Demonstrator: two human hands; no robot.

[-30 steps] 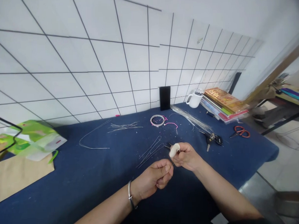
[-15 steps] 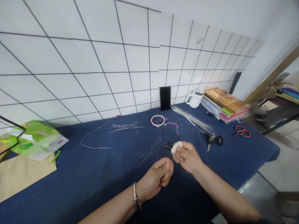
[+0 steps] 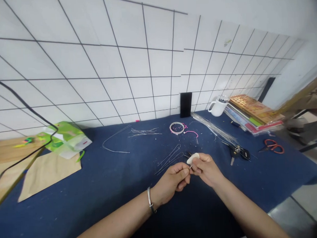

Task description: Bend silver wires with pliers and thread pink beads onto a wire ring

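Note:
My right hand [image 3: 205, 167] pinches a small white rounded piece [image 3: 193, 158] between thumb and fingers. Close against it, my left hand [image 3: 176, 179] is closed in a pinch, with a short thin wire [image 3: 190, 167] showing between the two hands. How far the wire runs inside the fingers is hidden. Just behind the white piece, dark tips of a tool [image 3: 188, 154] show; the rest of it is covered. Bent looped wires [image 3: 168, 161] lie on the blue cloth [image 3: 111, 183] beyond my left hand. A ring with pink beads [image 3: 177, 128] rests farther back.
At the right are a wire bundle [image 3: 216, 128], keys [image 3: 235, 151], red-handled scissors [image 3: 274, 147], stacked books [image 3: 254, 112] and a white mug [image 3: 217, 107]. A black block [image 3: 185, 105] stands by the wall. Leftward lie loose wires [image 3: 144, 132], a green bag [image 3: 68, 137] and brown paper [image 3: 51, 171].
The view has swung left, so everything on the table appears farther right. My hands have come closer together, and the white piece is tilted flatter.

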